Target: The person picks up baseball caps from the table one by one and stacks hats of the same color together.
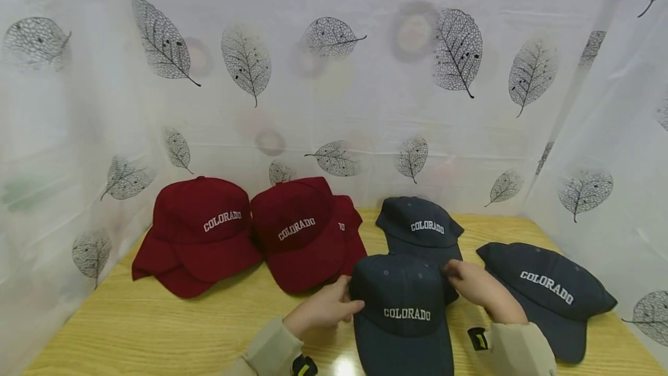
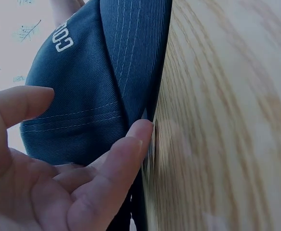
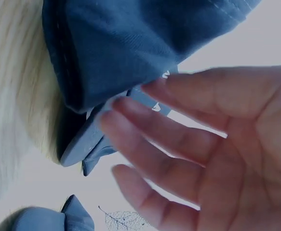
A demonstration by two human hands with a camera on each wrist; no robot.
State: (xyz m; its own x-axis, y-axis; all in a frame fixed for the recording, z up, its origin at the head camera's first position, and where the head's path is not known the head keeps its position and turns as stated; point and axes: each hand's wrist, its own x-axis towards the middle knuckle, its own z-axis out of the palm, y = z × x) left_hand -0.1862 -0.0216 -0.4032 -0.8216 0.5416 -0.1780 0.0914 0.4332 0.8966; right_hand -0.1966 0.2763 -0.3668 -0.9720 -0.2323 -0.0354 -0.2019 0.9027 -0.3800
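Observation:
A dark navy baseball cap (image 1: 404, 295) with white COLORADO lettering lies in front of me, its brim toward me. My left hand (image 1: 329, 306) is at the cap's left side. In the left wrist view its fingertips (image 2: 139, 132) reach the cap's lower edge by the table, while the thumb (image 2: 34, 101) stands off the crown. On the other side, my right hand (image 1: 472, 283) touches the cap's back right edge. The right wrist view shows its fingers (image 3: 154, 154) loosely extended and spread. Just behind sits a second navy cap (image 1: 420, 222), partly covered by the front one.
Another navy cap (image 1: 553, 289) lies at the right. Overlapping red caps (image 1: 203, 225) stand at the back left, with more red caps (image 1: 297, 231) beside them. A white leaf-print curtain (image 1: 334, 103) encloses the wooden table (image 1: 156, 329) at the back and sides.

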